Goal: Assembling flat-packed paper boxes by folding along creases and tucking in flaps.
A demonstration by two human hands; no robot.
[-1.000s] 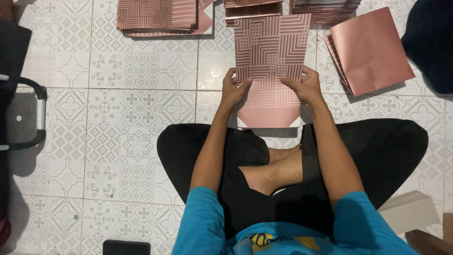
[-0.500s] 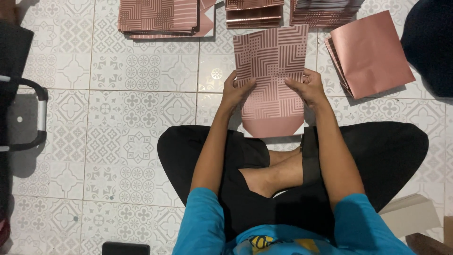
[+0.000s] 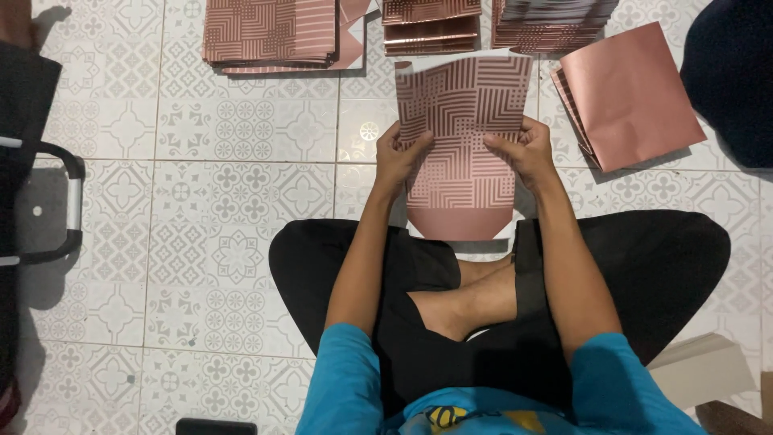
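Patterned pink sheet [image 3: 463, 137] clamped at both side edges by L hand [image 3: 400, 155] & R hand [image 3: 523, 151], partly folded; several finished stacks [image 3: 270, 32] seen on floor [image 3: 241, 201], plain pile [image 3: 632, 93] left.

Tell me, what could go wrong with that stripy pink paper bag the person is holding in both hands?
The paper bag is thin and pinched at both sides by the left hand and right hand, so a hard grip might crease or tear it. Its top edge is already curling, so it may bend out of shape. It also hovers close to the stack of plain pink bags on the tiled floor, so a careless swing could knock those askew.
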